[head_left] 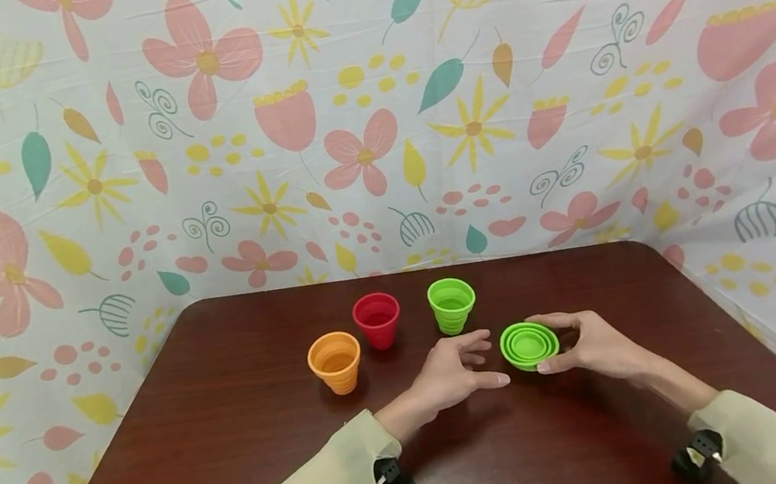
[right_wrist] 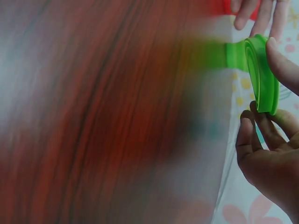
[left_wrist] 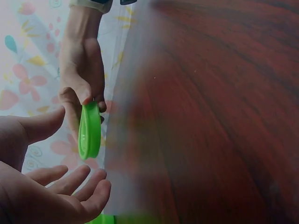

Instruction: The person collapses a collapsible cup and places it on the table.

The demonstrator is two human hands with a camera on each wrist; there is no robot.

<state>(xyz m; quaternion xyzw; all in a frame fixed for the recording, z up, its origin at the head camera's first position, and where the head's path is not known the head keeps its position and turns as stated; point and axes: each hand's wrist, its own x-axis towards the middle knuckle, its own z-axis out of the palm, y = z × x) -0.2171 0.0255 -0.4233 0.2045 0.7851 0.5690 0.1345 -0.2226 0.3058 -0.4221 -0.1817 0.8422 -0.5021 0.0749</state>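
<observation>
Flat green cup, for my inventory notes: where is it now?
In the head view, the flat green cup is right of centre, held in the right hand, with the left hand just to its left.

A dark red-brown surface [head_left: 241,470] spreads toward six o'clock; a white cloth [head_left: 365,59], flowered pink, yellow and teal, spans nine through twelve to three o'clock.

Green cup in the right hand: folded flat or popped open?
Folded flat. The green cup in the right hand shows nested rings in the head view and a shallow side in both wrist views.
</observation>
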